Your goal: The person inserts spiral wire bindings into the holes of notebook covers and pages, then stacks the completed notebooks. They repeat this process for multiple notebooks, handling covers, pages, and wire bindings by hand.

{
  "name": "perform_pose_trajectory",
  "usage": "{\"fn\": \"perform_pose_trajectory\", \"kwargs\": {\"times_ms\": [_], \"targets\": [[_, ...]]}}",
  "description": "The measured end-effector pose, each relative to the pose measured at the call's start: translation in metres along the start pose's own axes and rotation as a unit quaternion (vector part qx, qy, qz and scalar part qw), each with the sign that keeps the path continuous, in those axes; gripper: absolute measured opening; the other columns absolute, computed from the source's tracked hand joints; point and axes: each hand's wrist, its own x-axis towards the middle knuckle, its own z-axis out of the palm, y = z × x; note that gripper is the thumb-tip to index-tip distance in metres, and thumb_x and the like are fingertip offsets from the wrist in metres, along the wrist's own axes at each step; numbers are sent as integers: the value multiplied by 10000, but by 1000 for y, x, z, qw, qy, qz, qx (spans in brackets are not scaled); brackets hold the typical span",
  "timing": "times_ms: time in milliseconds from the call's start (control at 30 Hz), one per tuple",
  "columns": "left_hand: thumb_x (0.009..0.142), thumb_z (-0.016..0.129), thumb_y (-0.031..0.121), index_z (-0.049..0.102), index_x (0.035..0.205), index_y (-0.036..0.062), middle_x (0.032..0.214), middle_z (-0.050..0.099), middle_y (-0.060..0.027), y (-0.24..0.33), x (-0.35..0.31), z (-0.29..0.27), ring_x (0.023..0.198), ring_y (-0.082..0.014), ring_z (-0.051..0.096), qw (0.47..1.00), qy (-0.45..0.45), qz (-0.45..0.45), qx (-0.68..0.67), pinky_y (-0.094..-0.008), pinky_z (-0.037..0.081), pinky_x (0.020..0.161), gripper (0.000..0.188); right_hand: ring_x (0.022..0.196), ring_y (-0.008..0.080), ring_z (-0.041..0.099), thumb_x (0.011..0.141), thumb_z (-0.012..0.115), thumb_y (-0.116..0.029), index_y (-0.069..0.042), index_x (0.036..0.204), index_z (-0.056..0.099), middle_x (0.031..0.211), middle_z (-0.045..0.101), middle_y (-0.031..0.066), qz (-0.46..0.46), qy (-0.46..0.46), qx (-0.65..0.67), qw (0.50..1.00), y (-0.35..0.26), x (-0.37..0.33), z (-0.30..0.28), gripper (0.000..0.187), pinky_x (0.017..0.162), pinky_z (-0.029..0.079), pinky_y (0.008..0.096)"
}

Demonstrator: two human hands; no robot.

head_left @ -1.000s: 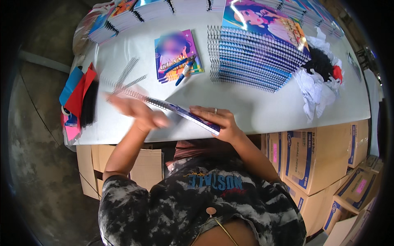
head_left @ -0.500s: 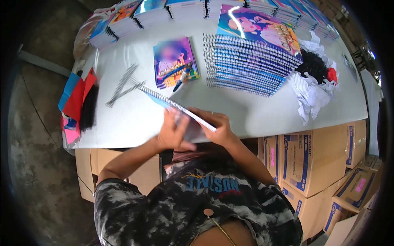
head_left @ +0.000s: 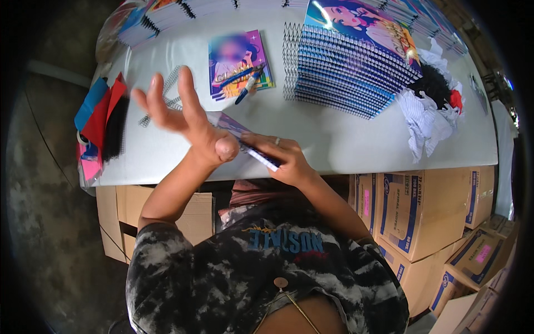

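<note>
Catalogued: bound notebooks (head_left: 356, 67), stacked; one notebook (head_left: 230, 124) was pinched by the right hand (head_left: 285, 160), the left hand (head_left: 192, 121) was spread, loose coils (head_left: 144, 121) left unthreaded.

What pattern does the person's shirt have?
The shirt is black with whitish blotches; best view: head.

Tabletop (head_left: 183, 42) bright, floor (head_left: 55, 222) dim; glare on notebook cover (head_left: 364, 25); left hand (head_left: 192, 125) slightly blurred; edges bowed.

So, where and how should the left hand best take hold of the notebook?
The notebook is probably best held by its far-left end, coming from the left: it slants that way, past the right hand, which clasps its near-right part.
</note>
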Motion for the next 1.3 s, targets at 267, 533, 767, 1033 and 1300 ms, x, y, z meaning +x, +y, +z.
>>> {"fn": "perform_pose_trajectory", "kwargs": {"times_ms": [267, 533, 767, 1033, 1300], "targets": [[753, 379, 745, 422, 1272, -7, 1213, 408, -271, 9, -22, 16, 1203, -434, 304, 997, 35, 19, -70, -596, 161, 1002, 915, 860, 277, 650, 702, 664, -33, -50, 1172, 561, 1012, 643, 143, 68, 0, 4, 998, -10, 2, -5, 481, 748, 512, 317], [764, 546, 606, 103, 1384, -56, 1389, 103, -357, 53, -55, 11, 1290, -531, 94, 979, -49, -70, -187, -611, 100, 1016, 1009, 1034, 260, 590, 738, 644, -81, 25, 1175, 535, 1146, 588, 178, 64, 74, 17, 995, -5, 15, -2, 463, 851, 467, 320], [906, 456, 142, 337, 1270, -122, 1178, 464, -307, 30, 41, -106, 1032, -338, 540, 882, -143, -337, -296, -352, 443, 858, 466, 1280, 372, 266, 752, 608, -502, -58, 1364, 276, 1356, 314, 194, -89, -71, 13, 993, -56, 78, -8, 826, 1050, 169, 495], [851, 593, 41, 608, 987, -39, 849, 622, -41, -8, 31, -79, 697, -50, 527, 637, -70, -596, -484, -187, 435, 614, 159, 675, 84, 586, 785, 674, -109, 49, 873, 617, 716, 641, 80, 250, -52, 182, 950, -50, 91, -16, 190, 626, 468, 247], [758, 551, -72, 570, 876, 5, 815, 576, 1, -30, 34, -57, 717, -39, 520, 606, -107, -527, -586, -198, 433, 651, 143, 670, 96, 582, 700, 680, 69, 6, 735, 589, 726, 582, 35, 217, 75, 209, 951, -47, 77, -8, 116, 629, 472, 235]]}}
